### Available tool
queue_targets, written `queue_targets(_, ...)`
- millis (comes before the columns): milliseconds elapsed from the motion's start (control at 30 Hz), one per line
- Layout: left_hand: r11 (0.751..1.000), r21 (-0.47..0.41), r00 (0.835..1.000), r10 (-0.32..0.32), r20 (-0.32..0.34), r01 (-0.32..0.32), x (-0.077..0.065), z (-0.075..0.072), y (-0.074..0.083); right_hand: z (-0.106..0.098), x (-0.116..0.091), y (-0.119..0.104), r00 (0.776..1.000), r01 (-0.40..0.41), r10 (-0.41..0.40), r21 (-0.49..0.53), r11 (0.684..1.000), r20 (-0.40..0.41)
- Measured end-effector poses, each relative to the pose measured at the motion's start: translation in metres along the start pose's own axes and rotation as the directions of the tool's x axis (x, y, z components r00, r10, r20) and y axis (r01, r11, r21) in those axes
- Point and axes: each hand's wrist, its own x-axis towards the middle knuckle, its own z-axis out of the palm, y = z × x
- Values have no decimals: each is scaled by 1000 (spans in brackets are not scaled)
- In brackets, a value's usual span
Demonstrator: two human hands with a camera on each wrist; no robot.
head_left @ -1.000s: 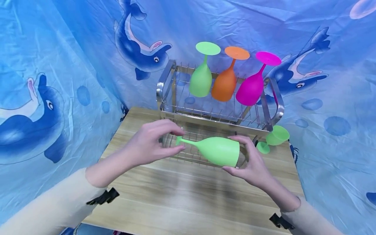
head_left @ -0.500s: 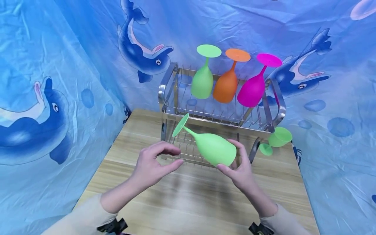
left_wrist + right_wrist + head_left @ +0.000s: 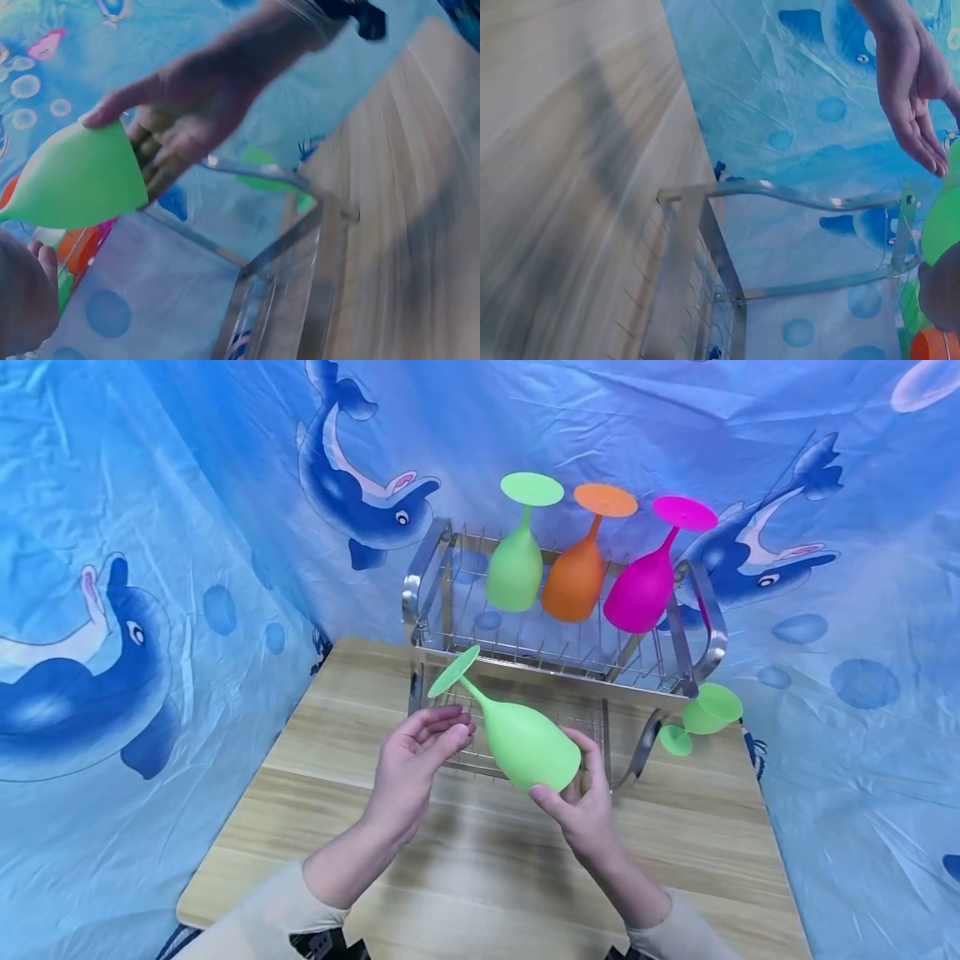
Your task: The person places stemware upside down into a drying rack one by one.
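Observation:
A light green plastic wine glass (image 3: 528,743) is held tilted over the lower rack, its foot up to the left and its mouth down to the right. My right hand (image 3: 585,814) grips the bowl near the rim, thumb in front and fingers behind; the left wrist view shows this right hand (image 3: 199,112) at the rim of the glass (image 3: 82,180). Beside the stem, my left hand (image 3: 416,756) holds nothing, its fingers loosely bent. In the right wrist view the left hand (image 3: 907,90) appears with relaxed fingers, near the glass bowl (image 3: 943,217).
Behind the hands stands a two-tier metal dish rack (image 3: 555,670). Upside down on its top tier are a green glass (image 3: 515,564), an orange glass (image 3: 576,578) and a magenta glass (image 3: 641,587). Another green glass (image 3: 708,710) is right of the rack on the wooden table (image 3: 480,877).
My left hand has let go of the glass's foot and turned palm upward beside the stem. The right hand has brought the glass left and toward me, tilting its foot up.

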Motion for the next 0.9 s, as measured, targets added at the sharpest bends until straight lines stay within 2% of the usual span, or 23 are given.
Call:
queue_targets(167,979,-165,990,-128,-57,117,1,2,-4,4,-5,7,1000,-8,8,-4,1000,8)
queue_targets(333,949,-258,972,-212,-99,180,1,4,-11,5,-10,15,1000,-27,27,-15,1000,0)
queue_targets(533,937,-283,960,-248,-132,204,4,4,-21,6,-13,23,997,-74,73,-53,996,-19)
queue_targets(700,941,-271,955,-250,-158,202,7,4,-27,7,-16,30,992,-125,124,-57,990,-28)
queue_targets(900,945,-269,951,-243,-191,187,13,6,-31,8,-16,37,991,-133,130,-65,989,-41)
